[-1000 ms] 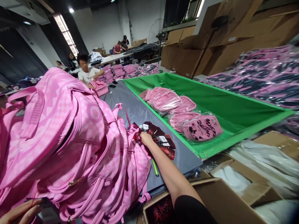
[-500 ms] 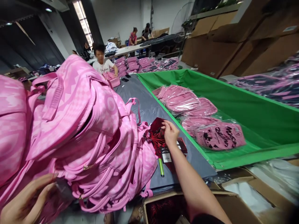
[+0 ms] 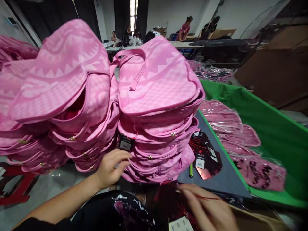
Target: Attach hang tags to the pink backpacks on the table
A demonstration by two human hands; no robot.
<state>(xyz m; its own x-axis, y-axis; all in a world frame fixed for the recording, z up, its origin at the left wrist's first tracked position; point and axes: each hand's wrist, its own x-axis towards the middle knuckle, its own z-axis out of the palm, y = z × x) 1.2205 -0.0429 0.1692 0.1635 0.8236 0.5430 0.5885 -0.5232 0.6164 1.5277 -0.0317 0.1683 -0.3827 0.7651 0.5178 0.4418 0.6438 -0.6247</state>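
Note:
Pink backpacks (image 3: 154, 86) stand stacked in front of me, with open zips and brass-coloured pulls. A black hang tag (image 3: 125, 143) with a white label and red string hangs at the front of the middle stack. My left hand (image 3: 113, 168) is just below that tag, close to the bag edge. Its fingers are curled, thumb and fingertips slightly apart, nothing visible between them. Low in front, my right hand (image 3: 209, 208) pinches a dark hang tag (image 3: 163, 199) with a red string; motion blurs it. More black tags with red strings (image 3: 210, 154) lie fanned on the grey table.
A light green marker (image 3: 191, 170) lies beside the loose tags. To the right, a green-walled bin (image 3: 271, 125) holds pink bags in clear plastic (image 3: 262, 173). A cardboard box (image 3: 257, 218) stands below the table edge. Several people work at far tables.
My view has turned left. My right hand has come back from the tag pile, now with a dark tag. My left hand has moved to the middle backpack stack.

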